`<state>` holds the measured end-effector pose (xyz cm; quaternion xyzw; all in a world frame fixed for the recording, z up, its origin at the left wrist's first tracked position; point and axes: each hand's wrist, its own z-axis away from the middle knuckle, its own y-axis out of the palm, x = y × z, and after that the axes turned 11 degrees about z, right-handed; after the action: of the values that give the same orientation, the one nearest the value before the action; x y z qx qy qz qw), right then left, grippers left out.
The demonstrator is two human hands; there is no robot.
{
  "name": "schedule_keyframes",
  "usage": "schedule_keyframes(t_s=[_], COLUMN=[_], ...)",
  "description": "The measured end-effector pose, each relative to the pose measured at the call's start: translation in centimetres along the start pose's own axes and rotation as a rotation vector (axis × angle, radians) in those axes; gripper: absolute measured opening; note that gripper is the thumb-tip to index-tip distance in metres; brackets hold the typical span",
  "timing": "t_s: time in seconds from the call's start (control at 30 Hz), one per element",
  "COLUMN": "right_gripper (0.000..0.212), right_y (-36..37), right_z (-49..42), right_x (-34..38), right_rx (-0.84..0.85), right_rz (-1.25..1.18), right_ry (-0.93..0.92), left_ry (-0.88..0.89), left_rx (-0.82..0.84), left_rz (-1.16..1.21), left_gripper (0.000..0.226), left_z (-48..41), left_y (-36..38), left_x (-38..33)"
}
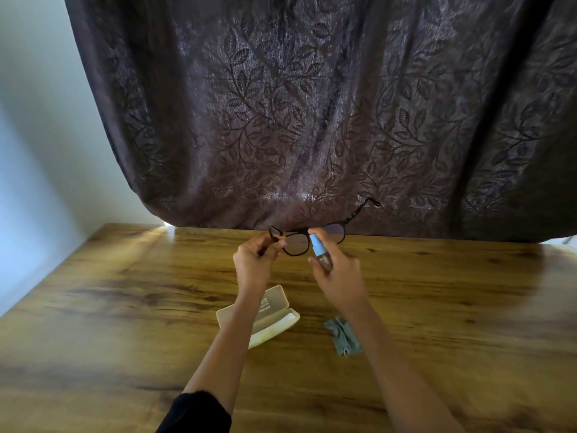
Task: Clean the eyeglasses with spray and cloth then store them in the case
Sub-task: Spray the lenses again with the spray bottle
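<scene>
Black-framed eyeglasses [331, 234] hang in the air above the wooden table [437, 292], one temple arm sticking up to the right. My left hand [254, 264] grips them at the left hinge. My right hand [338, 276] holds a small spray bottle [320, 250] with a light blue top, its nozzle close against the left lens. Below my left forearm lies a cream glasses case [274, 317], open, partly hidden by the arm. A crumpled grey-blue cloth [343, 335] lies on the table beside my right forearm.
A dark patterned curtain [312, 120] hangs right behind the table's far edge. A pale wall [40, 151] stands at the left. Bare wood stretches to both sides of my arms.
</scene>
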<state>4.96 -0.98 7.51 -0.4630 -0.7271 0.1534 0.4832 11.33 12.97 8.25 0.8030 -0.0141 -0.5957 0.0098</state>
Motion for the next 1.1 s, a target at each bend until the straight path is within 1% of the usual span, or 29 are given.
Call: schedule_keyframes(t_s=[0.2,0.37,0.47,0.63,0.77,0.9,0.97,1.1], right_gripper=[0.05,0.05,0.049,0.052,0.051,0.051,0.057,0.074], right_y=[0.0,0.1,0.3,0.5,0.7,0.6,0.1,-1.1], right_z=[0.0,0.0,0.2,0.1,0.1,0.2,0.0,-0.6], right_x=[0.2,0.6,0.6,0.5,0.7,0.5,0.0,-1.0], right_rx=[0.036,0.011,0.025,-0.016,0.036,0.014,-0.01,-0.021], right_rz=[0.077,0.093,0.096,0.067,0.102,0.062,0.041,0.079], right_ry=[0.01,0.011,0.018,0.014,-0.019,-0.003,0.009,0.043], left_ry=[0.005,0.0,0.001,-0.002,-0.01,-0.012,-0.006,-0.008], left_rx=[0.032,0.049,0.047,0.055,0.052,0.04,0.024,-0.018], left_rz=[0.003,0.017,0.01,0.019,0.012,0.006,-0.002,0.002], left_gripper=[0.004,0.007,0.008,0.009,0.008,0.007,0.009,0.021], left_z=[0.3,0.4,0.3,0.3,0.2,0.2,0.2,0.1], left_y=[0.1,0.2,0.1,0.2,0.1,-0.1,-0.4,-0.7], left_x=[-0.2,-0.3,-0.3,-0.2,-0.2,-0.3,-0.4,-0.3])
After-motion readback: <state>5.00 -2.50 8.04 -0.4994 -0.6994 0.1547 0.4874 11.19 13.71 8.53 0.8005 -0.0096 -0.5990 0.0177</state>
